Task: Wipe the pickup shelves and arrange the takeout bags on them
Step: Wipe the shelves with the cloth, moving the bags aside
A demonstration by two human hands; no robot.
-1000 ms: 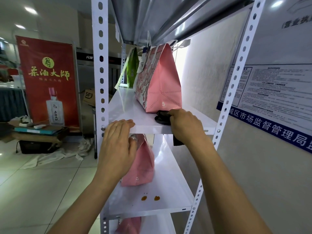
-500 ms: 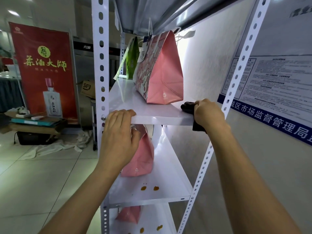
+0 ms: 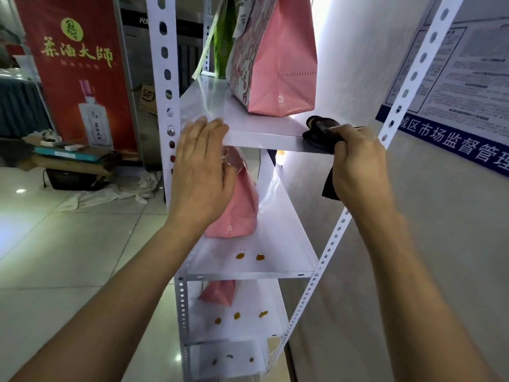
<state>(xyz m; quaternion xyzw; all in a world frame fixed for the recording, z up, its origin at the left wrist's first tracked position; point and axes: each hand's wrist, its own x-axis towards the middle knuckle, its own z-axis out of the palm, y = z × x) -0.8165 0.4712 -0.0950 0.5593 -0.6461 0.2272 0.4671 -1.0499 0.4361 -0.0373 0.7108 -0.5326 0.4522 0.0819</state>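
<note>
A white metal rack fills the middle of the view. On its upper shelf (image 3: 256,136) stands a pink takeout bag (image 3: 278,62), with a green bag (image 3: 224,42) behind it. My right hand (image 3: 358,166) grips a dark cloth (image 3: 321,132) at the shelf's front right corner. My left hand (image 3: 201,166) rests with straight fingers on the shelf's front left edge. Another pink bag (image 3: 237,210) stands on the shelf below (image 3: 275,255), which carries two orange-brown spots (image 3: 249,256). A third pink bag (image 3: 219,295) sits on a lower shelf with several spots (image 3: 238,317).
The white wall (image 3: 358,64) lies close on the right, with a printed notice (image 3: 465,78). A red banner (image 3: 74,73) stands at the left above boxes and white rags (image 3: 110,193) on the tiled floor. The rack's perforated posts (image 3: 164,78) frame the shelves.
My right hand has carried the cloth from under the pink bag's front across to the shelf's right corner. The view has tilted downward, showing lower shelves. My left hand has stayed on the edge.
</note>
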